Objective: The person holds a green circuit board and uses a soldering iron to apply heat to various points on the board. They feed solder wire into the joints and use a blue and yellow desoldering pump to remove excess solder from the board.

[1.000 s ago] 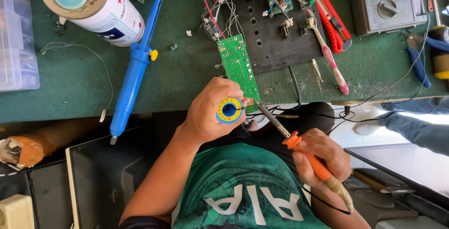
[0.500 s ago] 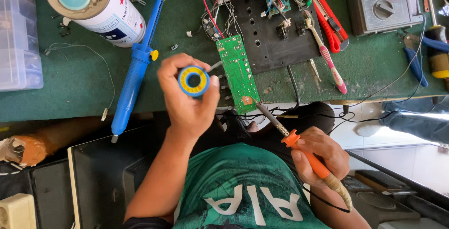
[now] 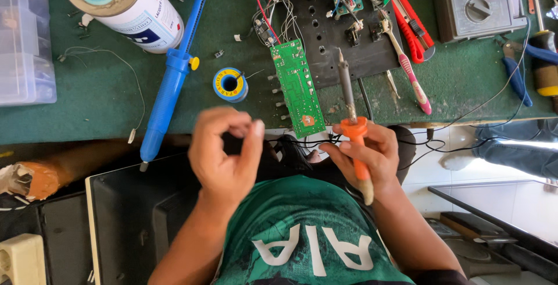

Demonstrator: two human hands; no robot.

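Observation:
My left hand (image 3: 224, 154) hovers over the table's near edge, blurred, fingers loosely curled and holding nothing. Just beyond it a small blue and yellow solder spool (image 3: 231, 84) lies on the green mat. My right hand (image 3: 369, 157) grips the orange handle of a soldering iron (image 3: 349, 93), whose tip points away over the black board (image 3: 366, 58). A green circuit board (image 3: 297, 87) lies between my hands, with wires running to the black board.
A blue desoldering pump (image 3: 171, 84) and a white spray can (image 3: 125, 3) lie at the left, near a clear plastic box (image 3: 23, 41). A red utility knife (image 3: 410, 26), a pink-handled tool (image 3: 410, 70), a grey meter (image 3: 476, 0) and blue pliers (image 3: 517, 72) sit at the right.
My left hand set the solder spool down on the mat and drew back toward me. My right hand swung the soldering iron upright, tip now over the black board.

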